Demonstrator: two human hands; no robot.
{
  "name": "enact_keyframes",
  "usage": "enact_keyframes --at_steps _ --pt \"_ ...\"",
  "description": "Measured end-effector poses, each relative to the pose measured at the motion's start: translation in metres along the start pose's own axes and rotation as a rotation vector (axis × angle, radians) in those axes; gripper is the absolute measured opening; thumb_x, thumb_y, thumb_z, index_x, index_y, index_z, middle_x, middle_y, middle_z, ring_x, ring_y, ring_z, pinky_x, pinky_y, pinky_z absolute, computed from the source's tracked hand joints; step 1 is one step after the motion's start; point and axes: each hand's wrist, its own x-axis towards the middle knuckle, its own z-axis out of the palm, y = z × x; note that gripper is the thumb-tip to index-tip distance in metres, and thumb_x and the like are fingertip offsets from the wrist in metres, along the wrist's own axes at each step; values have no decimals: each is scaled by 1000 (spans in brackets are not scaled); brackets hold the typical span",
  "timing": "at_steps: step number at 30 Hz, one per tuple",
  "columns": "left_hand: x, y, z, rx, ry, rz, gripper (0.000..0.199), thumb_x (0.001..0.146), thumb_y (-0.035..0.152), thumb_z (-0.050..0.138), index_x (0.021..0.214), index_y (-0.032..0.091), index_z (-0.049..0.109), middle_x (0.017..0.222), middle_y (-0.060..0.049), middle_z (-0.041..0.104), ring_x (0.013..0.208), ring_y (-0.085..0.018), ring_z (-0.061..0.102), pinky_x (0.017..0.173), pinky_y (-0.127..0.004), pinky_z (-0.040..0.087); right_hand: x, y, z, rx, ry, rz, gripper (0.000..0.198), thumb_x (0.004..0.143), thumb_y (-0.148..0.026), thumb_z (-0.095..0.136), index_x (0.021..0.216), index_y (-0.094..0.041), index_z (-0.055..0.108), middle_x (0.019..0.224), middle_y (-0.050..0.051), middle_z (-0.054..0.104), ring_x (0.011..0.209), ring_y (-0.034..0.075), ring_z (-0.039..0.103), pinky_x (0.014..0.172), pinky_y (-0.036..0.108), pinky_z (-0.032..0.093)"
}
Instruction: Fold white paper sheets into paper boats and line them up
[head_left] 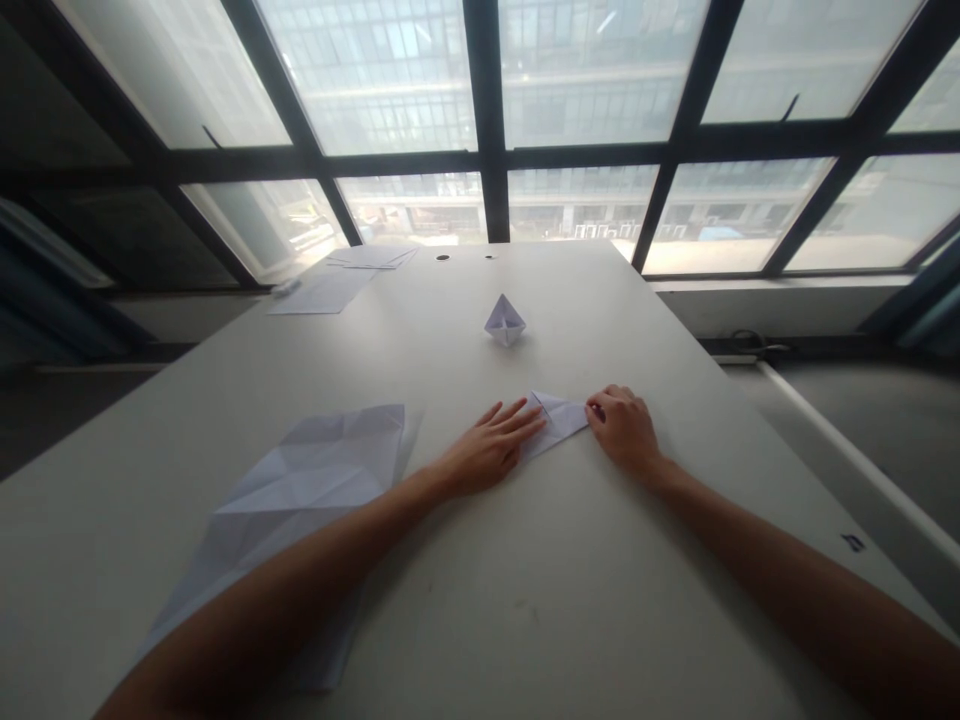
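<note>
Left hand (pixel 491 452): I see it spread flat on the folded paper (pixel 564 413), fingers loose, grasping nothing.
Right hand (pixel 624 430): pinching the paper's right corner, from my remote view.
Folded paper: on the counter (pixel 465 630), between both hands.
Paper boat (pixel 505 320): just beyond them.
Creased sheet (pixel 315 460): left, partly behind the forearm (pixel 300 575).

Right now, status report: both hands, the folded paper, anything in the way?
Left hand resting on folded paper. Right hand at its pointed end. Creased sheet left, paper boat beyond; both apart, seemingly not in the way.
</note>
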Motion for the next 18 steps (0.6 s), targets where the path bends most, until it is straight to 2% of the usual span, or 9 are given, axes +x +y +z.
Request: enact_keyframes --at_steps 3,5,7,11,15,18 --pt "0 2 -1 -22 23 -41 44 96 23 46 139 27 50 144 -4 51 137 -21 41 120 -45 20 -6 -12 -2 27 -32 -71 18 93 -26 54 95 -20 70 100 10 65 99 25 55 89 37 42" --pt "0 4 -1 -12 71 -72 39 95 30 51 134 26 55 141 -6 54 135 -22 44 120 -44 22 -9 -18 -1 62 -66 -133 18 93 -27 55 101 -19 70 108 10 65 104 25 54 93 37 42" --pt "0 4 0 -2 69 -59 47 96 31 51 142 24 48 147 -8 47 141 -23 36 121 -44 21 -11 -23 -1 96 -101 -184 21 93 -26 55 106 -19 69 113 10 65 108 25 55 96 37 42" --pt "0 2 5 1 -86 -6 52 104 34 31 155 27 25 160 -3 26 149 -21 17 122 -44 13 -14 -27 2 117 -129 -203 34 96 -25 46 123 -14 64 127 13 63 119 26 54 105 40 39" --pt "1 0 7 29 -146 -41 57 104 43 26 157 26 12 163 -2 15 151 -21 9 123 -43 7 -19 -31 6 122 -250 -336 52 101 -33 33 147 -10 41 151 14 44 142 24 35 118 45 24" --pt "0 2 5 43 -164 -50 63 103 48 28 158 24 6 163 -4 11 151 -21 7 122 -42 5 -21 -32 9 73 -333 -373 60 102 -43 27 153 -11 30 158 13 30 148 23 22 120 49 16"
